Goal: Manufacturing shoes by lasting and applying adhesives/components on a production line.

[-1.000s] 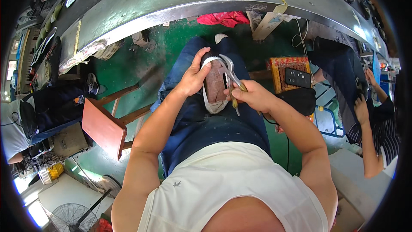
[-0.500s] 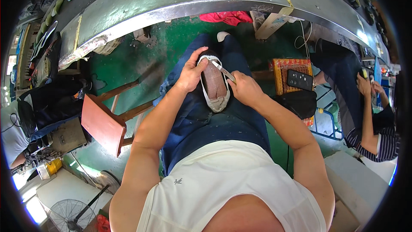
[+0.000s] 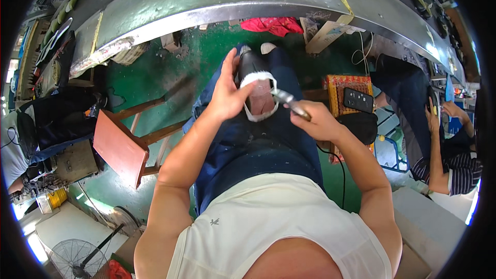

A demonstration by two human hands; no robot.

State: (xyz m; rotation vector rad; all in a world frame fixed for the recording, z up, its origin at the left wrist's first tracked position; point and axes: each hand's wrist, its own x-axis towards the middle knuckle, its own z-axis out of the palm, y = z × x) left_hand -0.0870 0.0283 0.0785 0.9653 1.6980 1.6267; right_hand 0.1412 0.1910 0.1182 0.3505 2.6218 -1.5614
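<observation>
Over my lap lies a shoe upper (image 3: 252, 63) on a form, dark on the outside, with a white edge turned in around its brown underside (image 3: 261, 98). My left hand (image 3: 228, 93) holds it from the left, thumb across the underside and fingers stretched along the side. Closed around a shiny metal hand tool (image 3: 290, 103), my right hand (image 3: 319, 121) is just to the right of the shoe. The tool is blurred, so its exact kind is unclear; its tip is close to the white edge, and I cannot tell whether they touch.
A metal-edged workbench (image 3: 217, 13) curves across the front. At left stands a reddish wooden stool (image 3: 121, 147). To the right, a beaded seat (image 3: 336, 90) bears a black phone-like device (image 3: 358, 100) and a black pouch (image 3: 359, 128). Another person (image 3: 439, 160) works beyond it. A fan (image 3: 77, 261) stands lower left.
The shoe has tipped, showing more of its dark upper at the far end. My right hand and the tool have drawn back to the right and nearer me. My left hand's fingers have straightened.
</observation>
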